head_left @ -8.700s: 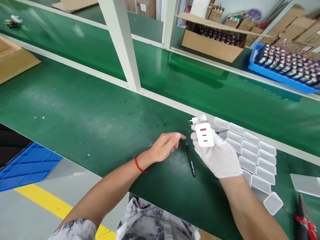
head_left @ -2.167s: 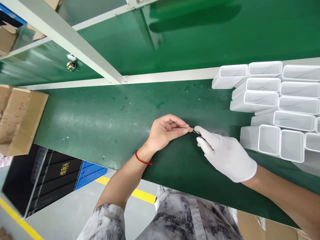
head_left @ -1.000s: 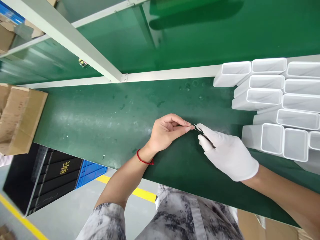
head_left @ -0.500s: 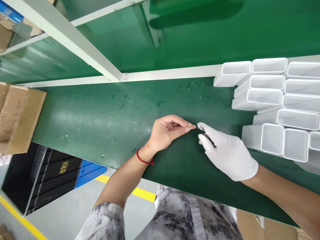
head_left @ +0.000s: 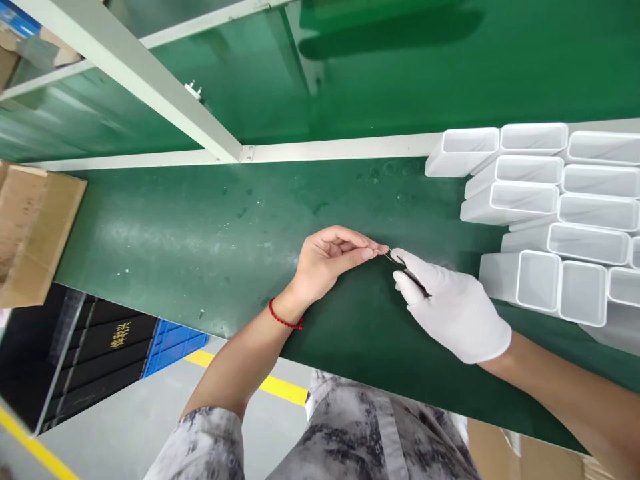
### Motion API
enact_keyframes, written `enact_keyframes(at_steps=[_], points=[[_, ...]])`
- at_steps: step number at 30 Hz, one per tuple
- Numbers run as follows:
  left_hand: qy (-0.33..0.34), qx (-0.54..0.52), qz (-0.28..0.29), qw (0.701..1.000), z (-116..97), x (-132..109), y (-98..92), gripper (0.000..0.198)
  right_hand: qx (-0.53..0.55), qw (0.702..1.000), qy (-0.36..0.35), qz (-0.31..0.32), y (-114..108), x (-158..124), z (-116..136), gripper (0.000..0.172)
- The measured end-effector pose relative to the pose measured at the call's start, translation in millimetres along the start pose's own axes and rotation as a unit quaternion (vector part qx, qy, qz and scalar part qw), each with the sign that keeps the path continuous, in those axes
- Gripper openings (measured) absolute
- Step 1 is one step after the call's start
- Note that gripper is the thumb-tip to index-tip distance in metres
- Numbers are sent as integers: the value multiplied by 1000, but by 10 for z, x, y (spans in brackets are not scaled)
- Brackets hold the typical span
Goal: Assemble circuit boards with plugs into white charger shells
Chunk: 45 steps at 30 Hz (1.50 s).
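Note:
My left hand (head_left: 324,267), bare and with a red cord bracelet (head_left: 285,319) at the wrist, hovers above the green worktop (head_left: 210,247). Its thumb and fingertips are pinched together on something too small to make out. Close on its right is my right hand (head_left: 453,310) in a white glove, closed around dark, slim tweezers (head_left: 415,279). The fine tips of the tweezers point left and reach the left fingertips. Whether they grip anything there cannot be seen.
Several translucent white rectangular containers (head_left: 539,280) stand in rows on the right. A cardboard box (head_left: 47,233) sits at the left end, above black and blue crates (head_left: 95,360). A white post (head_left: 150,87) and rail (head_left: 345,148) run along the back.
The gloved hand and tweezers have come closer to the left fingertips, so the small gap between them has closed. The view has shifted slightly.

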<state>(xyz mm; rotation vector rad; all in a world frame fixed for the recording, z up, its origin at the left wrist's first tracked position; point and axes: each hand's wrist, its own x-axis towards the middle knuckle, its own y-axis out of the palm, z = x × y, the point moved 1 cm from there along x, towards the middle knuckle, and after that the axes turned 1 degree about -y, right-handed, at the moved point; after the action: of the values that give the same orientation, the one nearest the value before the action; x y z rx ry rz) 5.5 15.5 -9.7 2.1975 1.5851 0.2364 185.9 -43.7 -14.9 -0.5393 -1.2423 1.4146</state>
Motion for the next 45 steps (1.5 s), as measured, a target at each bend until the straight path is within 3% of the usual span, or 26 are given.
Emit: enact_keyframes(at_steps=[10,15,32,41,45], points=[[-28,5,-18,999,-25,6,11,19,11,999,26,28,-2,-2,-7,33],[-34,9,-29,999,-31,7,15,24,-17,1000,-2,5,-4,3,3,34],[-38,1,-19,999,-20,1,10,21,4,1000,0,20,-11,16,3,36],[-42,10,-28,999,-30,2,12,23,1,999,17,43,-2,-6,-11,35],[-37,4,-18,999,-29,-3,12,22,36,996,56,51,-8,-3,-13,36]])
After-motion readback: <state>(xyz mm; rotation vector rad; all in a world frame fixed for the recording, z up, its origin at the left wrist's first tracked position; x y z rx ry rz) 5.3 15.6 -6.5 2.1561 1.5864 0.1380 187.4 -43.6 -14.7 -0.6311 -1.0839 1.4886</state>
